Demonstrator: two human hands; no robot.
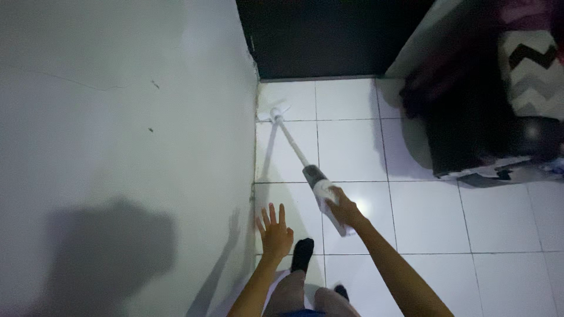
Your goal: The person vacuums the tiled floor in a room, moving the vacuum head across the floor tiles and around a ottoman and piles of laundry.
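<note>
My right hand (345, 208) grips the white handle of a long mop (299, 155). The pole slants away from me, and its flat white head (277, 113) lies on the white tiled floor (435, 217) in the corner by the wall. My left hand (274, 232) is raised with fingers spread, holding nothing, close to the pale wall (117, 117) on the left. My legs and a foot in a black sock (302, 253) show at the bottom.
A dark door or opening (329, 35) stands at the far end. At the right lies a dark piece of furniture (476, 123) with a zigzag-patterned cloth (531, 70) on it. My shadow falls on the left wall.
</note>
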